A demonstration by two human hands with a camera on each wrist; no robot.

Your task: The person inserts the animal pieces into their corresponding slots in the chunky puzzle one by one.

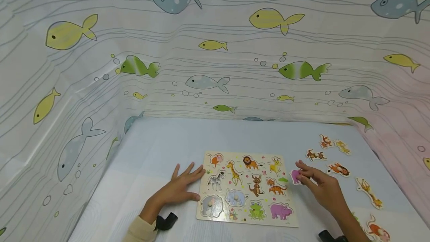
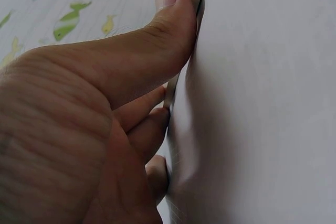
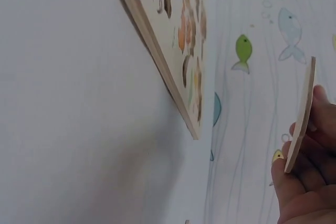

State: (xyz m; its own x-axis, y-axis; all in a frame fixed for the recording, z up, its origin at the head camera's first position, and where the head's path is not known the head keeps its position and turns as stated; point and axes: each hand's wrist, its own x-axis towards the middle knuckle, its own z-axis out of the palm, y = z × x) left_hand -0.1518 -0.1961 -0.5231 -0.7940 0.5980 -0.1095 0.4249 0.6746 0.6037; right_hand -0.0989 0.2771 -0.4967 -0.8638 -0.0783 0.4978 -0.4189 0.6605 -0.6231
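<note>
Left hand (image 1: 181, 190), spread, touching pale rectangular wooden board (image 1: 268, 222), 9 o'clock | right hand (image 1: 325, 191) pinching flat purple piece (image 1: 295, 177) | knobbed elephants (image 1: 211, 207) seated; loose animals (image 1: 338, 169) outstanding

My feed shows one rectangular pale-wood puzzle board (image 1: 265, 223), two knobbed greyish animal pieces (image 1: 211, 210) (image 1: 236, 198), one purple wooden piece (image 1: 295, 177), seven loose painted-wood animal pieces (image 1: 326, 141) (image 1: 342, 147) (image 1: 315, 155) (image 1: 339, 169) (image 1: 370, 194) (image 1: 355, 217) (image 1: 377, 230), two bare hands (image 1: 178, 189) (image 1: 324, 189)

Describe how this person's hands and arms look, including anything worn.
The left hand and right hand are ungloved. On the left, a beige sleeve ends short of the wrist, beside a curved black fitting. On the right, no sleeve shows; a second black fitting is partly visible.
</note>
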